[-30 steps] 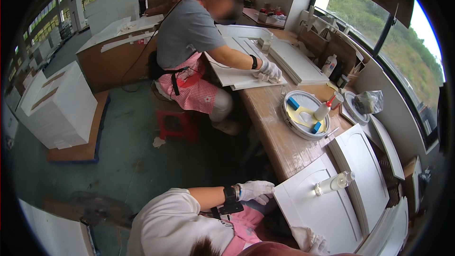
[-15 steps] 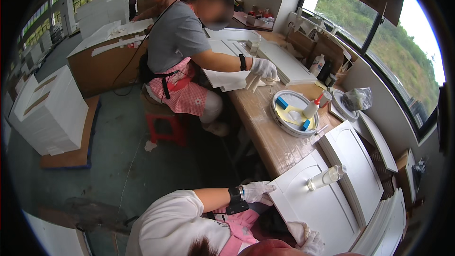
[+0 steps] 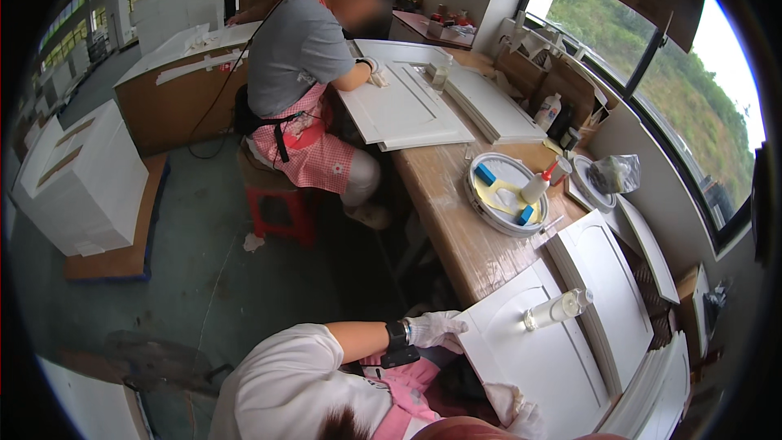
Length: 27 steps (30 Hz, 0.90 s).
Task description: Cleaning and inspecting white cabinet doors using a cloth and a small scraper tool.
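My left hand (image 3: 434, 331), in a white glove below a black wristband, grips the left edge of a white cabinet door panel (image 3: 533, 350). The thumb rests on top and the fingers sit at the edge. On the near end of the same panel, my right hand (image 3: 525, 421), also gloved, is closed on a white cloth (image 3: 503, 397) that lies against the surface; part of this hand is cut off by the lower edge. A clear bottle (image 3: 558, 310) lies or leans on the panel, beyond both hands.
Stacked white panels (image 3: 607, 293) stand to the right. A round tray-like lid (image 3: 497, 216) holds blue blocks and a red-tipped squeeze bottle (image 3: 536, 187) on the brown table (image 3: 440, 195). A co-worker (image 3: 297, 41) sits far left, wiping another panel (image 3: 403, 106). White boxes (image 3: 90, 187) stand on the floor.
The co-worker's gloved hand and cloth have moved from over the table back onto their panel. My right hand and cloth have shifted slightly left in the picture; my left hand keeps its hold.
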### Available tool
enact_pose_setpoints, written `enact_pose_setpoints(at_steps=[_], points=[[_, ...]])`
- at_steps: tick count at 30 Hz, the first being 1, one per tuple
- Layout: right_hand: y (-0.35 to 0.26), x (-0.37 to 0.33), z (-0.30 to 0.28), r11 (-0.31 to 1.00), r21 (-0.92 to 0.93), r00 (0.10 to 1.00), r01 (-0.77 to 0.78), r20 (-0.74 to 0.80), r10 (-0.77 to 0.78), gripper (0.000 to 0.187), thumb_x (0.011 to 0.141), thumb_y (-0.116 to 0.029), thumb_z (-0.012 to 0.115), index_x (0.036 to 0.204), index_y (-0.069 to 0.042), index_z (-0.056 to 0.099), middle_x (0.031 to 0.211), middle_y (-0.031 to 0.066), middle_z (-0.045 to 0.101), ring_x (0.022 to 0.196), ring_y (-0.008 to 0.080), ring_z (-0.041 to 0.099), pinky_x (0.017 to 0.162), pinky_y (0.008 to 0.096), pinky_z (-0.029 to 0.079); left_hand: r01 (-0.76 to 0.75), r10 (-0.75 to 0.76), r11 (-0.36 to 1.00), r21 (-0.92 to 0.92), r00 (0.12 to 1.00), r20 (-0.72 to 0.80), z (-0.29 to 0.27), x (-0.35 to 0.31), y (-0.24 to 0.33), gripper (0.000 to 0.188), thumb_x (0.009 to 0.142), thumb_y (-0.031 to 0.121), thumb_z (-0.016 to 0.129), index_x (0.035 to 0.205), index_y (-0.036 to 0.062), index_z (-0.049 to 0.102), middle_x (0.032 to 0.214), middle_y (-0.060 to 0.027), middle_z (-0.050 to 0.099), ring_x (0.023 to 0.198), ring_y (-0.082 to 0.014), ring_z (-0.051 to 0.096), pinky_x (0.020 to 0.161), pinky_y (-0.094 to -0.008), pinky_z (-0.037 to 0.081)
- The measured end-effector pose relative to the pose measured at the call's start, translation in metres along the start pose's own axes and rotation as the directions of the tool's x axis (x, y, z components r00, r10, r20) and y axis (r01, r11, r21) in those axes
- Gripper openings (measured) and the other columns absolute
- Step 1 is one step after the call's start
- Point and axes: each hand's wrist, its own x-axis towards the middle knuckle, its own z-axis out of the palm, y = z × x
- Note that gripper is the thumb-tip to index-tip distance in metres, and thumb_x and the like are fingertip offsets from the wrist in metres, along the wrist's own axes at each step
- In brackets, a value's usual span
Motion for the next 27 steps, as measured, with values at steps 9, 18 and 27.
enact_pose_setpoints(at_steps=[9,18,27], points=[[0.015,0.007,0.03,0.988,-0.045,0.989,0.145,-0.004,-0.145,0.056,0.087,-0.02,0.059,0.142,-0.022,0.05,0.129,0.0137,0.056,0.104,0.0363,0.059,0.086,0.0495,0.052,-0.022,0.022,1.0,-0.01,1.0,0.018,-0.011,-0.004,0.009,0.046,0.093,0.034,0.07,0.131,0.0109,0.056,0.115,-0.0091,0.07,0.102,-0.0228,0.069,0.09,-0.0413,0.056],[0.036,0.039,0.047,0.947,0.043,0.939,0.317,-0.154,-0.308,0.052,0.085,-0.018,0.061,0.136,-0.027,0.058,0.122,0.008,0.059,0.105,0.0334,0.06,0.087,0.0482,0.052,-0.005,0.004,1.0,-0.016,1.0,-0.006,-0.007,-0.007,-0.002,0.052,0.092,0.036,0.071,0.133,0.0078,0.055,0.12,-0.0109,0.069,0.106,-0.0238,0.069,0.09,-0.0415,0.057],[0.025,0.004,-0.048,0.902,0.428,0.985,-0.062,-0.12,0.125,0.04,0.075,-0.001,0.063,0.114,-0.004,0.067,0.111,0.0183,0.064,0.098,0.038,0.062,0.085,0.0435,0.052,0.078,-0.079,0.993,-0.085,0.997,-0.017,-0.007,-0.017,0.007,0.064,0.092,0.033,0.07,0.145,0.0106,0.044,0.127,-0.0119,0.064,0.109,-0.0257,0.067,0.091,-0.0418,0.058]])
